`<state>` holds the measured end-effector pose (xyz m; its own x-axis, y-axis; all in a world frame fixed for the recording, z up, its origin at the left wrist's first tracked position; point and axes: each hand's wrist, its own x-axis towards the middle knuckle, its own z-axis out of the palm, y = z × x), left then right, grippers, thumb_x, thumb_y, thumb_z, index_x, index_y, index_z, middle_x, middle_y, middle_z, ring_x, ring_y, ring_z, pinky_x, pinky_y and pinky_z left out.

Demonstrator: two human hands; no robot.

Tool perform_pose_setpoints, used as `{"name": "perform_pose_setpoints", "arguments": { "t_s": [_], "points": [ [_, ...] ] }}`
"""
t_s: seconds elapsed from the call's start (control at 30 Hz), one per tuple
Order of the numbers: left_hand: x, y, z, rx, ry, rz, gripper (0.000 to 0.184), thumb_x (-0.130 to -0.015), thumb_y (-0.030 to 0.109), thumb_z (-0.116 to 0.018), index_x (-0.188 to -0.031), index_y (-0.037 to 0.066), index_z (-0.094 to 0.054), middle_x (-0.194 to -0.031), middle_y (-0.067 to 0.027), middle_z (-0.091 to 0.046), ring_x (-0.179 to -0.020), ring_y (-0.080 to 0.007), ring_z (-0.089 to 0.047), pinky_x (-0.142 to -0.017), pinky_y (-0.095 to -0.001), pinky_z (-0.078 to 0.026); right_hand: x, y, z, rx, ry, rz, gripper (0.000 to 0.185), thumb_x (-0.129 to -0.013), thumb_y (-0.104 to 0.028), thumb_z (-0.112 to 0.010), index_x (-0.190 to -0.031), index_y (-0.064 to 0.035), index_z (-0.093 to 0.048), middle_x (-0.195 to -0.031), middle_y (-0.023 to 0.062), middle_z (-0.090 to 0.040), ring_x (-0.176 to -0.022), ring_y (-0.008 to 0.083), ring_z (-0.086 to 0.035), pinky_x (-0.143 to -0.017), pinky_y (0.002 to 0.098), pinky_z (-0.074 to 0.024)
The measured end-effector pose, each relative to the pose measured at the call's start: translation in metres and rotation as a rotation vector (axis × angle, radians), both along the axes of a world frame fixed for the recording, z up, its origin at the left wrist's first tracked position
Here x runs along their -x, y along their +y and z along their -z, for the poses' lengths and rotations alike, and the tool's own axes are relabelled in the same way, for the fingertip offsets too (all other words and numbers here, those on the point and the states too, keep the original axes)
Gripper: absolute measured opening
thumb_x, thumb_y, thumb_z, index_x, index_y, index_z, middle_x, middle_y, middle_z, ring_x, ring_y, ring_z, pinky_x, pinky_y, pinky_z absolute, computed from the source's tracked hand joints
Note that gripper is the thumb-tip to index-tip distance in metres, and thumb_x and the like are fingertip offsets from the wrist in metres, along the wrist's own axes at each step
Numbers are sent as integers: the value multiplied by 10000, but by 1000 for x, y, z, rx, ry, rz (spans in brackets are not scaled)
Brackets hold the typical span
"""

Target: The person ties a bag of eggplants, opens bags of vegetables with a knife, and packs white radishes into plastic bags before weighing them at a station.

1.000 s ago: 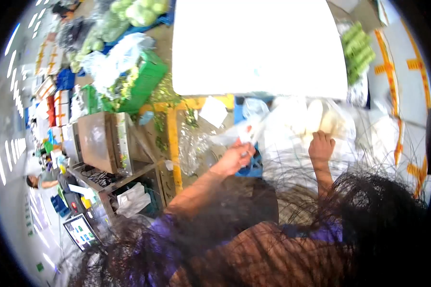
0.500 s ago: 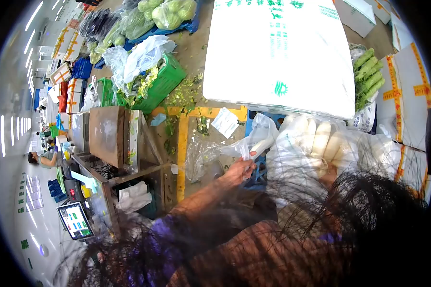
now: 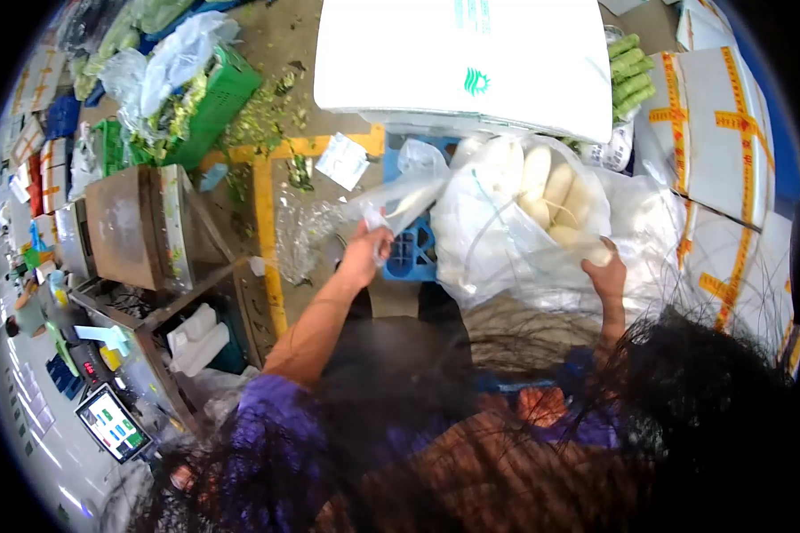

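Note:
My left hand (image 3: pixel 364 255) is closed on the gathered mouth of a clear plastic bag (image 3: pixel 428 188). Inside that bag a pale, tapered shape shows, apparently a white radish. To the right, a large open white sack (image 3: pixel 480 253) holds several white radishes (image 3: pixel 535 173). At the sack's near right edge, my right hand (image 3: pixel 606 274) is curled around the end of a white radish (image 3: pixel 580 251). Part of this radish is covered by film and blur. Dark hair strands cover the lower part of the view.
A big white foam box (image 3: pixel 400 71) stands beyond the sack, over a blue plastic pallet (image 3: pixel 411 253). Taped white boxes (image 3: pixel 716 133) are stacked at right, near bundled green vegetables (image 3: pixel 629 75). A green crate (image 3: pixel 218 107), leaf scraps and a metal-framed bench (image 3: pixel 196 289) lie left.
The view has shifted, so the scene sits further left and higher. My left hand still grips the bag. My right hand, mostly hidden before, now shows clearly at the radish.

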<state>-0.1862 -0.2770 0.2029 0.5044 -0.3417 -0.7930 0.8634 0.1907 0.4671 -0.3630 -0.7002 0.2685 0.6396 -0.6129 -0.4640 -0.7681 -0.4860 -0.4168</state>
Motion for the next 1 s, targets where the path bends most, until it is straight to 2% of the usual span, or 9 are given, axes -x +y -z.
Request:
{"name": "perform_pose_setpoints", "arguments": {
  "t_s": [0.13,0.27,0.4,0.47,0.67,0.73,0.8,0.93,1.0],
  "points": [
    [0,25,14,154,2,-44,435,-862,92,-490,-1286,139,-401,-767,-30,-549,-549,-103,-475,-519,-232,-385,29,43,-93,-97,-537,333,631,-632,-166,-636,-1210,22,-468,-1126,135,-552,-1039,207,-530,-913,329,-401],
    [0,33,15,218,40,10,425,-896,119,-465,-1306,181,-370,-791,-46,-571,-552,-101,-492,-524,-227,-404,17,90,-114,-234,-689,268,599,-659,-170,-637,-1200,25,-467,-1182,142,-519,-1083,225,-503,-929,340,-395],
    [-6,36,14,263,54,35,470,-911,132,-444,-1355,208,-309,-819,-51,-586,-557,-99,-502,-526,-231,-419,-40,137,-64,-391,-605,15,554,-718,-165,-658,-1205,9,-458,-1172,138,-528,-1078,237,-508,-913,339,-424],
    [-8,40,16,288,70,35,469,-910,125,-452,-1350,232,-330,-829,-40,-572,-568,-96,-487,-524,-221,-397,-93,186,-22,-534,-527,47,565,-601,-129,-662,-1136,-1,-535,-1031,97,-605,-937,156,-569,-824,295,-454],
    [-14,44,24,334,161,85,517,-920,137,-437,-1385,264,-249,-847,-44,-568,-550,-104,-464,-472,-206,-371,-176,309,176,-169,-381,-498,501,-655,-316,-681,-1073,-65,-566,-986,133,-624,-869,303,-614,-748,370,-498],
    [-9,43,28,363,169,124,533,-928,142,-414,-1400,257,-194,-859,-61,-566,-535,-107,-459,-465,-208,-374,-193,317,220,-45,77,-730,406,-648,-263,-670,-968,-24,-598,-1032,130,-604,-897,298,-602,-755,380,-489],
    [-14,45,23,417,116,176,541,-943,145,-378,-1414,234,-129,-878,-92,-563,-523,-108,-457,-472,-213,-388,-181,315,279,14,-158,-710,370,-645,-272,-664,-916,-26,-611,-973,143,-613,-880,299,-603,-756,396,-483],
    [-10,36,24,420,163,165,557,-921,185,-442,-1409,234,-178,-810,-54,-575,-491,-84,-420,-438,-199,-346,-172,306,294,-81,115,-700,346,-669,-290,-652,-898,-32,-632,-903,170,-631,-874,304,-603,-774,403,-468],
    [-2,38,49,375,131,304,559,-928,150,-416,-1414,225,-151,-838,-75,-582,-492,-90,-431,-456,-202,-356,-173,278,236,-494,107,-715,323,-690,-263,-650,-914,-31,-641,-879,154,-644,-865,282,-609,-774,378,-464]
  ]
}}
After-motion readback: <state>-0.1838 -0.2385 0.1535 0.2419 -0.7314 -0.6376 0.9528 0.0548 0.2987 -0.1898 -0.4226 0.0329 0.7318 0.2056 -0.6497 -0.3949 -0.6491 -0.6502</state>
